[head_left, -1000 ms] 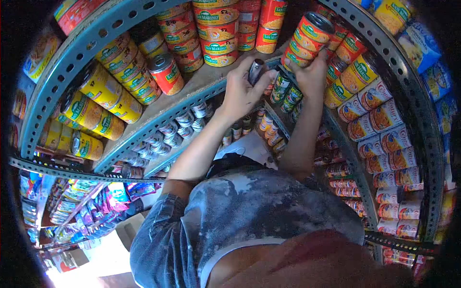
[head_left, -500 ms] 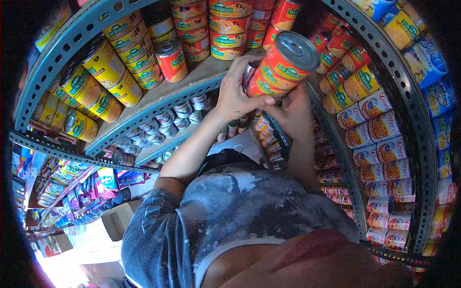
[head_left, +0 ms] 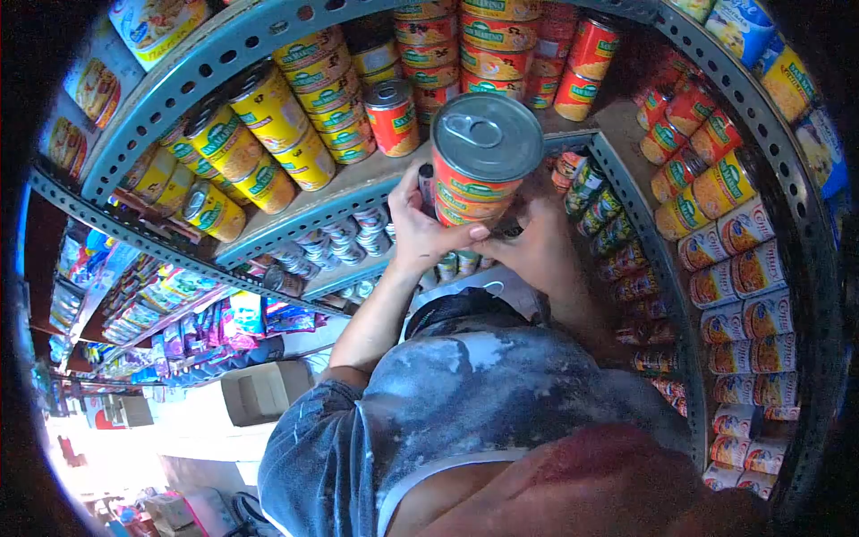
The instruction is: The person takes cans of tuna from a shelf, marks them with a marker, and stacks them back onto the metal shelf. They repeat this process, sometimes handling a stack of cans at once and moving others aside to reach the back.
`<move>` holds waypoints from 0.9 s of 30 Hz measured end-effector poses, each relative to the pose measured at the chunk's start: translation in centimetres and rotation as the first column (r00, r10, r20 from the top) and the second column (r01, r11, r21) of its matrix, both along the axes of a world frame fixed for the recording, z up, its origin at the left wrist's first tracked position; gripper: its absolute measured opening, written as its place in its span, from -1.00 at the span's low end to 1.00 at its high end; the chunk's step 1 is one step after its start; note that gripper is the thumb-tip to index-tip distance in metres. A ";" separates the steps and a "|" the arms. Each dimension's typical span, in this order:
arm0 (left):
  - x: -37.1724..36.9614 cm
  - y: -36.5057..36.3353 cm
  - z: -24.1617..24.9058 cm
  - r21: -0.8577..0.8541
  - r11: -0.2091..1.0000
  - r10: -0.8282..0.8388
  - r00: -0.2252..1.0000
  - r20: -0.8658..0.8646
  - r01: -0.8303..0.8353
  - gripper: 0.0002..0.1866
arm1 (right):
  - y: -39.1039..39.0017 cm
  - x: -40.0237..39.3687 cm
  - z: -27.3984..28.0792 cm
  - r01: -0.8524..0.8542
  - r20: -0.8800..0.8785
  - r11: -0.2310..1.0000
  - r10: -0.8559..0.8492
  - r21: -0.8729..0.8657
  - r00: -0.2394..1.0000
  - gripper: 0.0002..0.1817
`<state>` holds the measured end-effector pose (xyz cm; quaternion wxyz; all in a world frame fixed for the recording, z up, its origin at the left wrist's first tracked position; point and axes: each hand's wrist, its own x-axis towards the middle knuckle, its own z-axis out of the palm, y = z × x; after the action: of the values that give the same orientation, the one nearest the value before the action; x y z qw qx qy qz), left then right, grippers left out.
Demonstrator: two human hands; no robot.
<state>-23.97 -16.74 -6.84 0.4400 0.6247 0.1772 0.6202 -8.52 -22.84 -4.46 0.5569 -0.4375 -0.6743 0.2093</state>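
In front of my chest is a red San Marino food can [head_left: 479,192], its grey pull-tab lid tilted up toward me. It looks like a stack of cans, with more than one label band showing below the lid. My left hand [head_left: 419,222] is closed around its left side, thumb stretched across the front. A small dark item [head_left: 426,182] shows between those fingers and the can. My right hand [head_left: 540,234] grips the lower right side, its fingers partly hidden behind the can. Just beyond, a shorter red can [head_left: 392,121] stands at the shelf's front.
A grey perforated metal shelf [head_left: 353,174] holds stacked yellow cans [head_left: 284,125] and red cans [head_left: 497,40]. White-labelled cans [head_left: 735,273] fill the right side. Smaller cans [head_left: 344,234] stand on the shelf below. An open cardboard box [head_left: 264,394] sits at lower left.
The red can has tipped more upright and its lid now faces me, lower and further left in view. Both hands stay on it. The view has shifted, so the shelves appear further right.
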 end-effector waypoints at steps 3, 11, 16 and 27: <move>-1.3 -0.8 -1.2 -0.103 0.995 0.012 0.990 0.139 0.002 -0.13 | -0.6 -1.0 1.3 0.090 0.328 0.981 -0.143 0.169 0.934 -0.01; -4.7 -1.8 -1.2 -0.036 0.983 0.182 0.974 0.137 -0.179 -0.03 | 1.8 -1.2 2.2 -0.215 -0.070 0.977 0.215 0.004 0.974 -0.15; -6.1 -2.2 -2.0 -0.061 0.955 0.296 0.941 0.161 -0.290 -0.07 | 9.0 0.4 0.4 0.301 0.037 0.939 -0.310 0.165 0.950 -0.67; -9.6 -3.0 -2.2 -0.073 0.946 0.323 0.938 0.125 -0.316 -0.03 | 13.0 0.7 -0.7 0.453 -0.007 0.847 -0.470 0.278 0.883 -0.86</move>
<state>-33.57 -19.74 -9.03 0.3606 0.5324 0.2620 0.7196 -7.83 -9.86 -5.20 0.6243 -0.5125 -0.5884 -0.0386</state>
